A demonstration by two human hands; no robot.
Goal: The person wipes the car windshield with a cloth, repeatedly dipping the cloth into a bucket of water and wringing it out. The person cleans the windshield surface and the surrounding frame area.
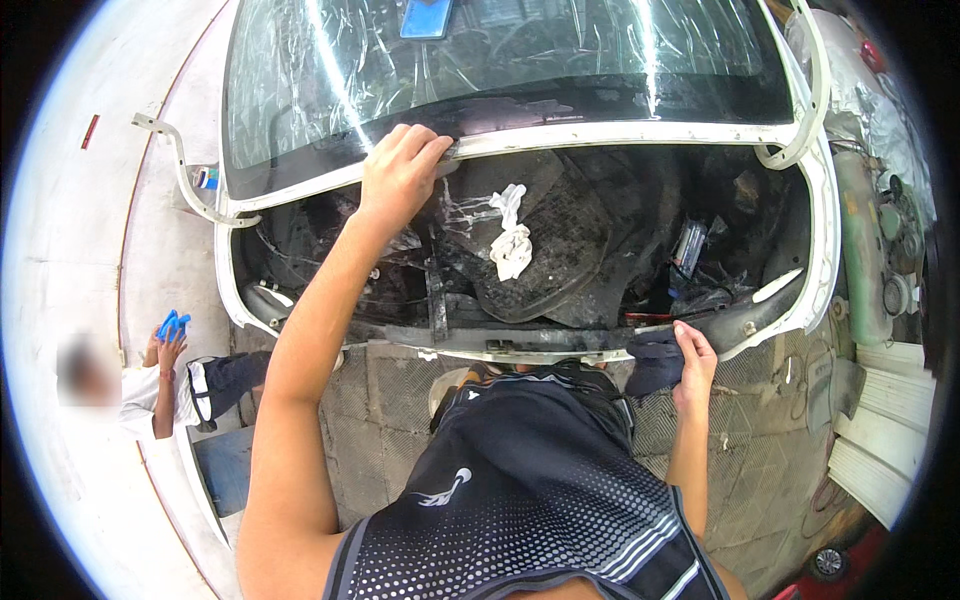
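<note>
My left hand reaches forward to the lower edge of a car's rear window. Its fingers are bent and pressed together over a small dark piece, mostly hidden by the hand, at the white body edge below the glass. On the right, my right hand pinches a dark cloth between thumb and fingers. The cloth hangs beside the rear rim of the open trunk. Inside the trunk, a crumpled white rag lies on a dark, dirty liner.
White curved hinge arms stick out at both sides of the trunk. A blue flat object lies on the glass. At left, another person holds something blue. A green cylinder and white panels stand at right.
</note>
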